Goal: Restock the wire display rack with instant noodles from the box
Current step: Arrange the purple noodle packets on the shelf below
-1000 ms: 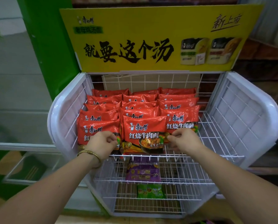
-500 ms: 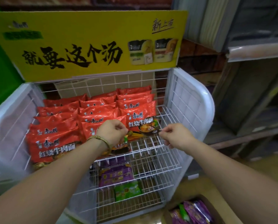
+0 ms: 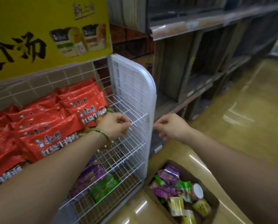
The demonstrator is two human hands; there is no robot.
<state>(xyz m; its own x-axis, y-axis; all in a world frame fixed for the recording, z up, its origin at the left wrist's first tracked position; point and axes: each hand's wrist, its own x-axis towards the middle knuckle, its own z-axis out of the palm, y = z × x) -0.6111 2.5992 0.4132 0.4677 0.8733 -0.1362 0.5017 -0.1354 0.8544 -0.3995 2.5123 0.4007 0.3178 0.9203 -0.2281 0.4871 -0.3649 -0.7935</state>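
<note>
From the head camera: both hands are off the stock. A second ago they were pinching the front edges of the red foil instant noodle packets on the top tier. Now the view has swung right, and the open brown cardboard box shows at the lower right.

The left hand, gold bangle at the wrist, hangs over the bare right end of the top wire shelf. It is just beside the front-right red packet, fingers curled in with nothing in them. The right hand has gone out past the side panel of the white wire display rack. It is curled too, and holds nothing that I can see.

My read: the red rows are squared up and the next load is about to be fetched.

The box sits on the floor against the rack's right side, full of purple, green and yellow packets. It lies below the right hand and a little to its right, apart from it, so the right hand is the nearer one. The left hand has to cross the side panel to get there.

A few purple and green packets lie on the lower tier, which looks thinly stocked. The yellow printed header sign stands behind the rack.
</note>
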